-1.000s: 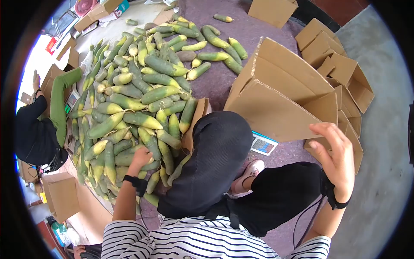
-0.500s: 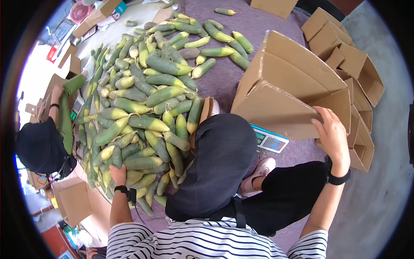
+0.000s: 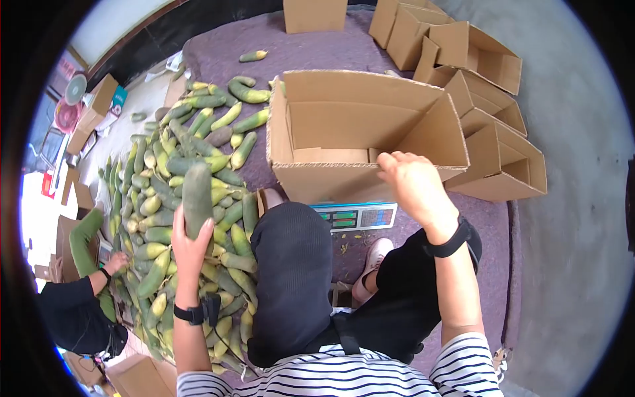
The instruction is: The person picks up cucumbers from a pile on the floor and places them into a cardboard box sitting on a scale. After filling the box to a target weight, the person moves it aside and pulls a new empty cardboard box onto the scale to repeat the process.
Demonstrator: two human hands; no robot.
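Note:
My left hand (image 3: 190,239) is closed around a thick green radish (image 3: 197,198), held upright above the pile. Below and around it spreads a large heap of green radishes (image 3: 155,218) with pale yellow-green ends. My right hand (image 3: 413,185) grips the near rim of an open cardboard box (image 3: 331,178), its fingers bent over the edge. The part of the box floor that I can see is bare cardboard. Under the box sits a digital scale (image 3: 364,217), its display and keypad facing me.
Several open cardboard boxes (image 3: 499,162) stand to the right of the purple mat (image 3: 225,46). Another carton (image 3: 315,16) is at the far edge. A co-worker (image 3: 79,311) in dark clothing reaches into the heap from the left. One loose radish (image 3: 253,56) lies far off on the mat.
My left hand has lifted a radish up from the heap. My view has turned rightward, so the box appears nearer the middle. My right hand stays at the box's rim.

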